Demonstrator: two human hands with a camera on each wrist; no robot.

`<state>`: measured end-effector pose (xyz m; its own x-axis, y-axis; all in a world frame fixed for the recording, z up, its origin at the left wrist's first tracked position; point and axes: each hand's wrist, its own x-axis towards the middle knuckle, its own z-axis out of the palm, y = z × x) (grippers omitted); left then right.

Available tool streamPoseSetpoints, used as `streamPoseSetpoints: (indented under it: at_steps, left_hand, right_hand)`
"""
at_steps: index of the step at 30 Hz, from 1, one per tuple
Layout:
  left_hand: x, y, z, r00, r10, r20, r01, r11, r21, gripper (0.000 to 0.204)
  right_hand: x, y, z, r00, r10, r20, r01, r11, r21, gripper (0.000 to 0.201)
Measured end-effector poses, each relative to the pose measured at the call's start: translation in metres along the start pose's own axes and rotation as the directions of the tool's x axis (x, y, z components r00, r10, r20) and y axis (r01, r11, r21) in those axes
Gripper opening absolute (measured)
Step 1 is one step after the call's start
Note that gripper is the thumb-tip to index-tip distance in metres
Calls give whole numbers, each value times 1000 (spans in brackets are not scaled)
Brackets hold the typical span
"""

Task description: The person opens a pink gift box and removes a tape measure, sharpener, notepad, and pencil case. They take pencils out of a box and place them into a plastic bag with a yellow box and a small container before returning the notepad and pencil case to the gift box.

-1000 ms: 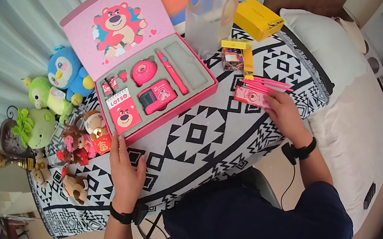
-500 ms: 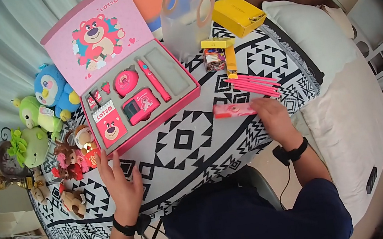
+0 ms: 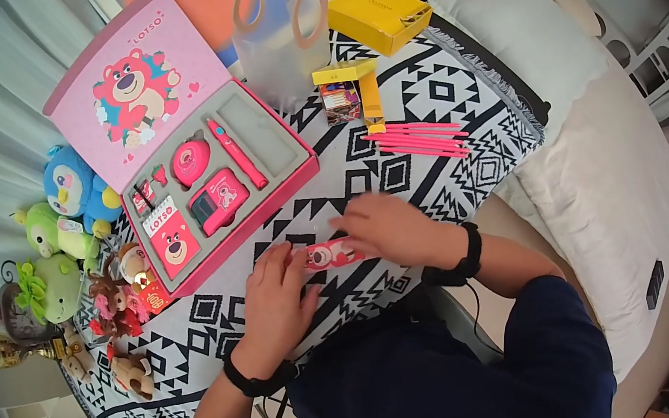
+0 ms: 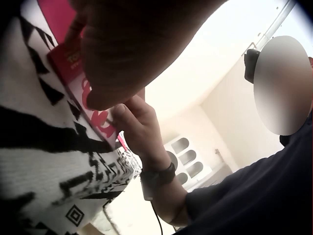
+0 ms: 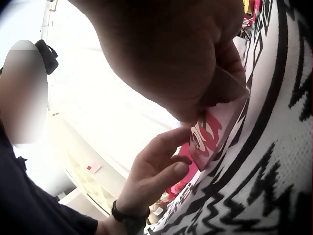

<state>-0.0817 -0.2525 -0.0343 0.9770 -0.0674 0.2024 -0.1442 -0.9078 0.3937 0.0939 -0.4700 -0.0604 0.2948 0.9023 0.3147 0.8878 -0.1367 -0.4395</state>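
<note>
A slim pink box (image 3: 328, 255) printed with a bear lies low over the patterned cloth in front of the person. My left hand (image 3: 277, 297) grips its left end, the thumb laid along the printed face in the left wrist view. At the other end, my right hand (image 3: 396, 230) pinches the box with curled fingers and blurs slightly in the head view. A pale flap (image 5: 227, 87) shows by those fingers in the right wrist view. Several pink pencil-like sticks (image 3: 421, 142) lie loose on the cloth, up and right of the hands.
An open pink gift box (image 3: 273, 205) holds a notepad, a toothbrush-like stick and other pink items. Plush toys (image 3: 77, 191) and figurines stand at left. Behind are a frosted bag (image 3: 269, 63), a yellow box (image 3: 379, 16) and a small opened carton (image 3: 342, 100).
My right hand has brought the slim pink box from beside the sticks leftward and nearer the person. The left hand has left the gift box's front edge and taken the slim box's left end.
</note>
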Motion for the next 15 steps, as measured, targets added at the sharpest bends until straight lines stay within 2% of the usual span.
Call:
streamPoseSetpoints:
  at_steps: [3,4,5,7,10,11,15]
  left_hand:
    - [2,-13,2,1000,-17,-12,17,1000,12,58]
    - [1,-17,1,1000,-23,-19,23,1000,9,58]
    - [1,-21,0,1000,-27,-12,27,1000,9,57]
    - [-1,-29,-2,998,-62,13,62,998,11,59]
    - [1,-32,-5,993,-99,60,97,995,38,61]
    - [3,-31,-8,992,-103,72,99,994,51,61]
    - [10,-32,-9,982,-120,148,105,989,103,61]
  right_hand:
    - [-13,22,-26,952,113,-285,-149,983,-111,36]
    - [-20,31,-39,934,150,-324,-222,955,-198,32]
    - [-26,34,-52,904,248,-348,-351,895,-274,31]
    - [-49,56,-62,873,275,-404,-440,802,-404,29]
    - [-74,74,-64,829,469,-303,-557,655,-511,25]
    - [-77,78,-61,853,369,-368,-514,715,-474,22]
    - [-79,88,-56,883,314,-349,-464,698,-546,15]
